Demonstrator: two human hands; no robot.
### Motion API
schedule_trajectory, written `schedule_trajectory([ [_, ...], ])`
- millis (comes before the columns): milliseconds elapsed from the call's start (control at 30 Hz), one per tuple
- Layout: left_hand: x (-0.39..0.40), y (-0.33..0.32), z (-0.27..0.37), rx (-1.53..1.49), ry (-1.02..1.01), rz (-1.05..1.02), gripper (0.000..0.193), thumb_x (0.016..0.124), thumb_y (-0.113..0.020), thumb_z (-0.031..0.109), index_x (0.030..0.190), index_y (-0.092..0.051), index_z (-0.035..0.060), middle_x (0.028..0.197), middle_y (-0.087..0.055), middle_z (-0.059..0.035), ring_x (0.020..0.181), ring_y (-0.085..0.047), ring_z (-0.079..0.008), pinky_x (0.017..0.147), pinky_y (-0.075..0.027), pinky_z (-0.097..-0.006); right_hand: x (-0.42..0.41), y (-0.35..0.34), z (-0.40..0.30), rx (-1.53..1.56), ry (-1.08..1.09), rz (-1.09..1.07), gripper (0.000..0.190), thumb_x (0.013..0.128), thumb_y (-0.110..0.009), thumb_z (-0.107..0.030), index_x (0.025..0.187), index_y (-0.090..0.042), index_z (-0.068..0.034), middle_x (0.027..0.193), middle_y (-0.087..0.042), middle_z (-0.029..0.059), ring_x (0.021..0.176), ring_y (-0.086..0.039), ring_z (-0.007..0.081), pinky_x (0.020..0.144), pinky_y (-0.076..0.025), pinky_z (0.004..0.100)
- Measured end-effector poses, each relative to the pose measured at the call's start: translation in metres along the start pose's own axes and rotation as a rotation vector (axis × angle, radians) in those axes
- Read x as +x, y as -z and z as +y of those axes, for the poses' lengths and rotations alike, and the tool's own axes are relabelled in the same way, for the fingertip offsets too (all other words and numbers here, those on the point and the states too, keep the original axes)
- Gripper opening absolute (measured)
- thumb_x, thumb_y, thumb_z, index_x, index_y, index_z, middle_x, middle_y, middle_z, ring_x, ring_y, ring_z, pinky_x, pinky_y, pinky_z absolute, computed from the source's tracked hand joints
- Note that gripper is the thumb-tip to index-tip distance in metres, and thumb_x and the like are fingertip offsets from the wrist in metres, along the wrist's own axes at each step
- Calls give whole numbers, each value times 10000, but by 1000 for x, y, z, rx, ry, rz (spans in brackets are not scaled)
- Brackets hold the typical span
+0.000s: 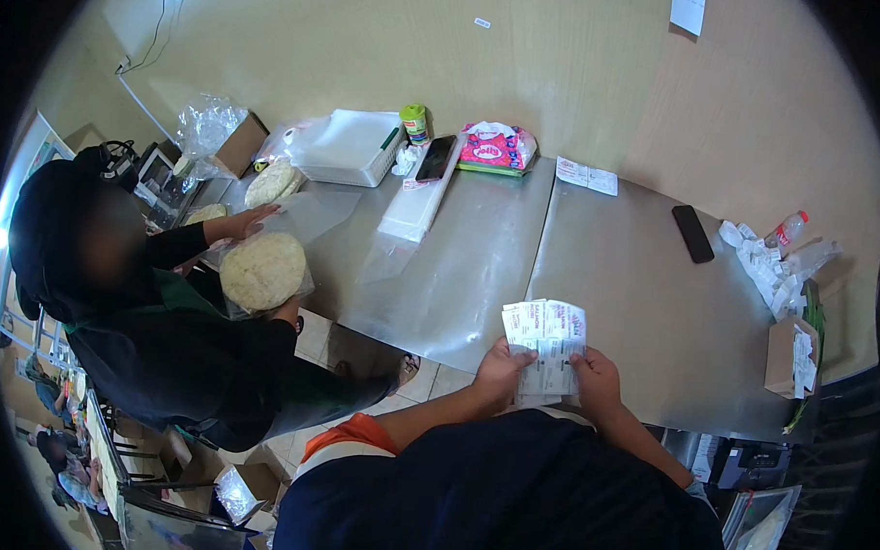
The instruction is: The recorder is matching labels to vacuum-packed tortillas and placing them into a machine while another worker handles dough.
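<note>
A small stack of printed paper labels point(546, 344) is held up over the near edge of the metal table point(600, 280). My left hand point(506, 372) pinches its left side with the thumb on top, and my right hand point(596, 379) pinches its right side the same way. The sheets overlap and bear writing. On the table beyond them, a pair of similar printed labels point(587, 176) lies by the wall, and a black phone point(693, 234) lies further right.
At the left a co-worker point(183, 339) holds a bagged round flatbread point(262, 271). Along the wall stand a white basket of plastic bags point(350, 144), a green-lidded canister point(414, 123) and a pink tissue pack point(495, 147). A cardboard box point(780, 359) and crumpled label strips point(760, 264) are at the right.
</note>
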State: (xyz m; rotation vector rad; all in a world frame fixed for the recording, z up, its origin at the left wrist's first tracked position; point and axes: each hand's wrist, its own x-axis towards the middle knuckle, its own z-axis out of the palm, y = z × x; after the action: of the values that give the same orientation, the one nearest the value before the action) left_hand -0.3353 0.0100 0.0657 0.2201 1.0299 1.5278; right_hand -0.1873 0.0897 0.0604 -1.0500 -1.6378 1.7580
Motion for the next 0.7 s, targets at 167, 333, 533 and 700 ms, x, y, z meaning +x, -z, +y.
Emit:
schedule_trajectory([
  [167, 4, 8, 16, -11, -3, 166, 277, 815, -432, -47, 1086, -450, 6, 1018, -577, -145, 904, -578, -263, 817, -466, -405, 19, 20, 32, 192, -3, 115, 152, 841, -512, -113, 888, -592, 8, 743, -601, 50, 643, -537, 105, 621, -441, 256],
  [333, 5, 28, 24, -74, 27, 172, 247, 805, -452, -36, 1045, -425, 15, 1020, -564, -141, 936, -558, -272, 845, -433, -445, 30, 58, 56, -414, 90, 374, 177, 815, -558, -161, 790, -543, 13, 651, -526, 45, 594, -479, 107, 543, -390, 265],
  [533, 5, 37, 21, -38, 35, 155, 235, 804, -431, -36, 1034, -442, 7, 972, -574, -143, 878, -582, -261, 821, -462, -407, 23, 73, 78, -848, 571, 423, 176, 773, -581, -158, 726, -517, -1, 656, -485, 139, 620, -489, 292, 581, -387, 366],
  [700, 24, 63, 5, 51, -84, 128, 242, 788, -483, -27, 1024, -444, 8, 972, -575, -125, 877, -572, -222, 801, -455, -361, 23, 69, 77, -895, 519, 415, 129, 750, -582, -124, 718, -523, -13, 691, -492, 142, 679, -484, 314, 620, -384, 395],
])
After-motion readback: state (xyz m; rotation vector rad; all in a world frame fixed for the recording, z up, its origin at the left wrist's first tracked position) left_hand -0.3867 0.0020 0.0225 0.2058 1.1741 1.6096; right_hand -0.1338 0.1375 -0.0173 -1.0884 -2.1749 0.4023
